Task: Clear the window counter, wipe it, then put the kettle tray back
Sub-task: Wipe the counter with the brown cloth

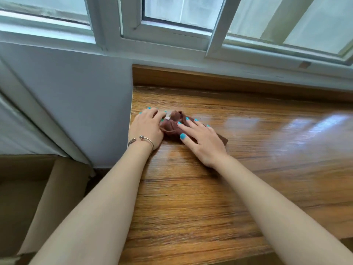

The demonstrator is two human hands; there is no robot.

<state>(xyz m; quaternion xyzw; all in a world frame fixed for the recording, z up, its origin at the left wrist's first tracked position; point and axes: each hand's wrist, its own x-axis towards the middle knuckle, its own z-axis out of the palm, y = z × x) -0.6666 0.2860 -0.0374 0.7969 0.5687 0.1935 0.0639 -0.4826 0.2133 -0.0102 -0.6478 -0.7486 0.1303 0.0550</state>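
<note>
Though crumpled, cloth [172,125] under right hand [202,142]

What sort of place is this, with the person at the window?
Likely a lived-in room, perhaps a home: a wooden counter under white-framed sliding windows, where the left hand and right hand handle a brown cloth.

Premises read as a domestic room at a window. Beyond the left hand [147,129], white-framed sliding windows [168,38] sit above a wood-grain counter [248,169] with a raised back lip. Left of that hand is a plain painted wall [66,92]. Nearer and lower hang a pale curtain [28,111] and an open cardboard box [57,188].
</note>
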